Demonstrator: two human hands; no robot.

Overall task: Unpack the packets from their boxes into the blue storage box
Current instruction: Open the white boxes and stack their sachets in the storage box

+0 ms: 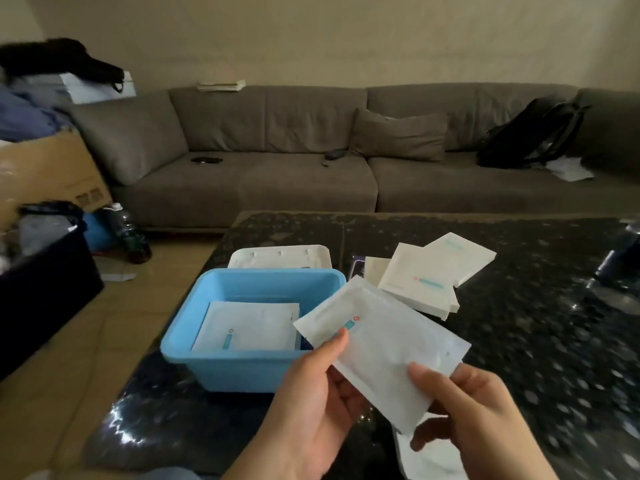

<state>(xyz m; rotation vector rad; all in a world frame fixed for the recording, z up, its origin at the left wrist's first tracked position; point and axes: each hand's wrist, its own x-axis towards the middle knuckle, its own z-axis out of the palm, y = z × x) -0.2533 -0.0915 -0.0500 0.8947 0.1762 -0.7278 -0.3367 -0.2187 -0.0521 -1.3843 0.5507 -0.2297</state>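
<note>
Both hands hold one flat white sealed packet (381, 344) just right of the open light-blue plastic storage box (180, 337).

The left hand (311, 407) pinches the packet's left edge, thumb on top near its small teal-and-red label. The right hand (474, 410) pinches the packet's lower right edge, thumb on top, fingers curled beneath. The packet is tilted, its upper corner overlapping the storage box's right rim. Inside the storage box, a second white packet (247, 327) lies flat on the bottom. Behind the storage box lies a white lid (277, 256). To the right of the storage box, a loose stack of flat white cardboard boxes (426, 275) rests on the dark speckled surface (536, 323). Below the right hand, more white packaging (426, 459) lies partly hidden.
</note>
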